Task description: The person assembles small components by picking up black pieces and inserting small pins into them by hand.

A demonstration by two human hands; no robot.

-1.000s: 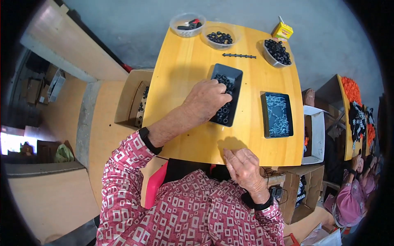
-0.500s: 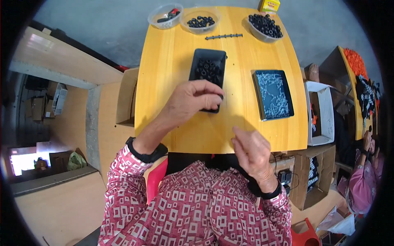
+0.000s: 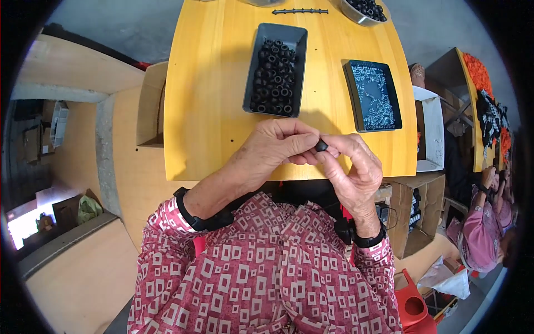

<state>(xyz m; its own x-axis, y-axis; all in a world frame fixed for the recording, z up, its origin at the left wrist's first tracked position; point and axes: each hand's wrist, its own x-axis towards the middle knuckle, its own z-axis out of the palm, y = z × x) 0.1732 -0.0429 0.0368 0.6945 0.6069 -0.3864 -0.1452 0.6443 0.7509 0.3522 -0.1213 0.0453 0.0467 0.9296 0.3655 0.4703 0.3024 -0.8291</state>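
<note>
Left hand [image 3: 272, 146], right hand [image 3: 357, 167]: jointly pinching black bead [image 3: 321, 146] | bead's completion: unconfirmed, fingers partly cover it | in hand: one; remaining: many loose beads [image 3: 272, 78] in dark tray [image 3: 285, 32]

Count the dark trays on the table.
2: one tray holding black beads lies ahead of the left hand; the other tray, holding pale bits, lies farther right. The table's far end is cut off; more may be hidden.

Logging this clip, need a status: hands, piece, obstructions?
Left hand and right hand together, pinching one black bead. Bead tray just beyond. Nothing visibly in the way.
</note>
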